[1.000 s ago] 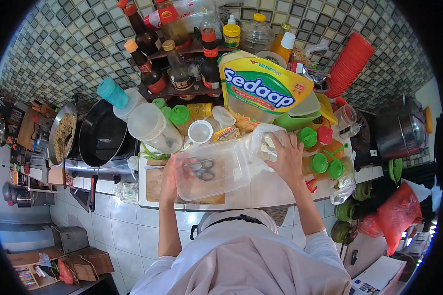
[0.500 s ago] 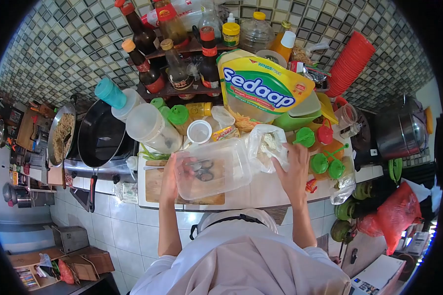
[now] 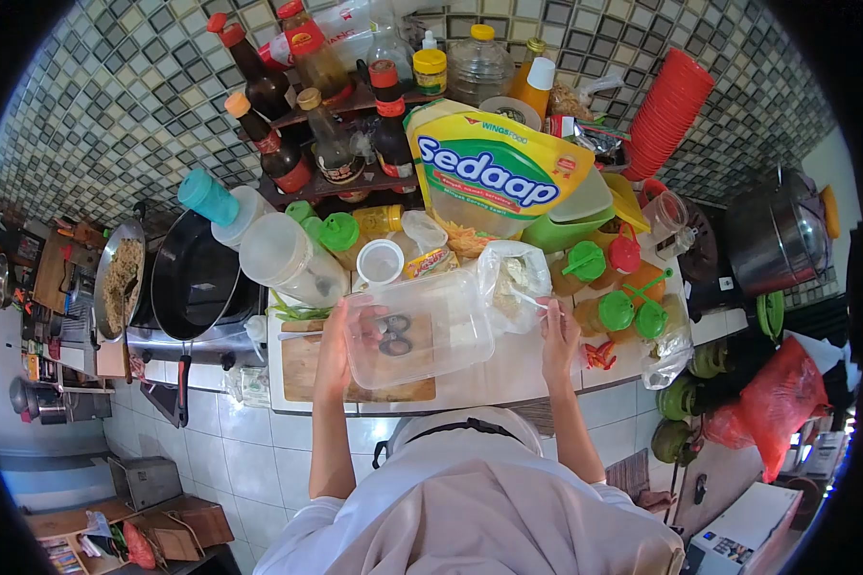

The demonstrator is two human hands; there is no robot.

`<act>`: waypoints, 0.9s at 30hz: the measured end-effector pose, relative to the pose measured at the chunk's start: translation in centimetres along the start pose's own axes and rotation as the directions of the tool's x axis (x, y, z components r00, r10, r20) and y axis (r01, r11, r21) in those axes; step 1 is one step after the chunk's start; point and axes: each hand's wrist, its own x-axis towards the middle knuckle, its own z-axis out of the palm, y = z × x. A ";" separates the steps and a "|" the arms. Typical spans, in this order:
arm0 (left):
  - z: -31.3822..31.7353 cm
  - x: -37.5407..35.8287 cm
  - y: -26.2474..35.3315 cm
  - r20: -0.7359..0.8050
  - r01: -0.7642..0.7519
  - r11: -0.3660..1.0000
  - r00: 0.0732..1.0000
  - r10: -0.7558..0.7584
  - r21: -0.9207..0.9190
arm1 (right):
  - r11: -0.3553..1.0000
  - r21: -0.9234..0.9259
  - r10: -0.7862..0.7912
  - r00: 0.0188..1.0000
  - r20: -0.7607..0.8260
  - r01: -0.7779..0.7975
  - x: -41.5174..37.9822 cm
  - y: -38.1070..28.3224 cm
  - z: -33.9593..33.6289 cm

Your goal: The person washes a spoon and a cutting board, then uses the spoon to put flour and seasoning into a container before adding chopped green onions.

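My left hand (image 3: pixel 334 347) grips the left end of a clear plastic container (image 3: pixel 427 350), its fingers showing through the wall. The container is held tilted over a wooden cutting board (image 3: pixel 302 369). Dark round shapes appear through its bottom; I cannot make out what they are. Pinched in my right hand (image 3: pixel 559 335) is a thin white spoon (image 3: pixel 531 299), only its handle plainly visible. The spoon reaches into an open plastic bag (image 3: pixel 494 278) of whitish powder, just right of the container.
Behind stand a white cup (image 3: pixel 381 261), a tall clear canister (image 3: pixel 283 254) and a yellow-green Sedaap pouch (image 3: pixel 494 168). Green-lidded jars (image 3: pixel 616 311) crowd the right. A black frying pan (image 3: pixel 197 268) and a pan of food (image 3: pixel 122 273) sit on the stove at left.
My right hand has moved from the bag's open edge to just in front of it, fingers now closed around the white spoon. The left hand still holds the container, nearly unmoved.
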 end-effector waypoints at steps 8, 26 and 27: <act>-0.5 -0.1 -0.2 -0.005 -0.023 0.999 1.000 0.023 0.024 | 0.990 0.104 -0.081 0.991 -0.108 0.092 -1.1 0.5 -0.4; 0.9 0.2 -1.4 0.002 0.038 0.999 0.999 -0.038 -0.012 | 0.945 0.213 -0.196 0.951 -0.239 0.248 -3.4 -5.9 -1.7; 1.2 0.0 -1.3 0.012 0.045 0.999 0.999 -0.045 -0.013 | 0.925 0.254 -0.229 0.948 -0.219 0.282 -3.7 -6.6 -1.6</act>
